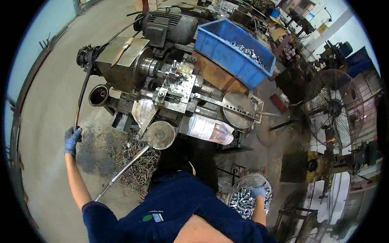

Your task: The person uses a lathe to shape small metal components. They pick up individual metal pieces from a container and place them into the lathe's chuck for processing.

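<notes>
At the left, my left hand in a blue-grey glove is closed round the lower end of a long black lever. That lever runs up to the end of a lathe-like machine. My right hand, gloved too, reaches down into a round basket at the lower right. Small shiny metal parts fill the basket, and the fingers are hidden or too small to make out against them. In front of me lies the machine's metal slide, littered with chips. No hand touches it.
Behind the machine stands a blue bin with small metal parts. A round handwheel and a long metal bar stick out towards me. Scrap metal covers the floor at left. A large fan stands at right.
</notes>
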A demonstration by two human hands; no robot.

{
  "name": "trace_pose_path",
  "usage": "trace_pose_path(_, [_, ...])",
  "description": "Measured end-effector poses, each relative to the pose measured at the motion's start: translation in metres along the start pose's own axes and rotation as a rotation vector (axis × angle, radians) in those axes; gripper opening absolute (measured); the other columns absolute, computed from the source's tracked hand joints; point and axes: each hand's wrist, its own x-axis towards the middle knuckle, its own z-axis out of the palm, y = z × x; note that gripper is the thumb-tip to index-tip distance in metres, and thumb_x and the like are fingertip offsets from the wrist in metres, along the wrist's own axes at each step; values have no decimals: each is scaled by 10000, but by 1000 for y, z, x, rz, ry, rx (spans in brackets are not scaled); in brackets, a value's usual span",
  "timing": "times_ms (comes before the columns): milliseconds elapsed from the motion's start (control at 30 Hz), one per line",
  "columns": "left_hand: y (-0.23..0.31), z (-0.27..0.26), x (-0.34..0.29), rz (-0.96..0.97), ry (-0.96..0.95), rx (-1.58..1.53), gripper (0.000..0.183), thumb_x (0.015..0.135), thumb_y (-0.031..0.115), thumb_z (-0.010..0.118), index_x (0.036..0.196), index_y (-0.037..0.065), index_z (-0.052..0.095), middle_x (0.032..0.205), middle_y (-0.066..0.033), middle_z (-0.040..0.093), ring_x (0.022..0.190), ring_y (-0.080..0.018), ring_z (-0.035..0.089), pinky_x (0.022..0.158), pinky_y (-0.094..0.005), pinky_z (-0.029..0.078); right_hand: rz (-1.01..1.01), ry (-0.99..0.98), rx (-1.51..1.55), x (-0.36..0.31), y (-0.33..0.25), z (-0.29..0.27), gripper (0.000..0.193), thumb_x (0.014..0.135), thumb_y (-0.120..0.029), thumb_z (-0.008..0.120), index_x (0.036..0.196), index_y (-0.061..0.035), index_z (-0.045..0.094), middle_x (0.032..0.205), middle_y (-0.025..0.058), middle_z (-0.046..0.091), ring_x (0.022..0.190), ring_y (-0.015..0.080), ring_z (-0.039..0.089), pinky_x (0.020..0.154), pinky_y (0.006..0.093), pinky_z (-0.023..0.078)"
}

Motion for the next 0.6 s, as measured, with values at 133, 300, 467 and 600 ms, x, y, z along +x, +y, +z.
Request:
trace_pose_path(133, [-15, -2, 11, 8, -9, -18, 316, 805, 278, 674, 950, 9, 596, 668, -16, 552, 558, -102, 526, 488, -250, 440, -475, 367, 84, 23, 24, -44, 340, 866, -296, 574, 962, 23, 640, 911, 179, 661, 774, 256, 638, 730, 328, 517])
trace_pose_path(300, [-21, -5, 13, -14, -52, -10, 318, 801, 286, 667, 958, 16, 607, 660, -16, 546, 581, -102, 541, 494, -259, 450, -752, 253, 1533, -58, -119, -199, 214, 879, -179, 551, 946, 7, 634, 883, 109, 661, 770, 187, 634, 691, 311, 513])
trace_pose_path(467, [-45, -18, 24, 109, 55, 413, 408, 773, 332, 658, 999, -3, 605, 809, -122, 641, 719, -264, 613, 662, -345, 485, -1207, 198, 842, -114, -308, -306, 173, 840, -121, 608, 897, 17, 697, 979, 99, 658, 824, 143, 584, 669, 271, 437])
trace_pose_path(600, [-40, -26, -3, 66, 65, 742, 546, 744, 366, 646, 1124, -20, 574, 1079, -221, 613, 1022, -361, 579, 885, -386, 439, -1724, 445, 513, -179, -449, -348, 252, 772, -302, 673, 896, -88, 724, 1101, 157, 626, 1016, 289, 591, 866, 348, 460])
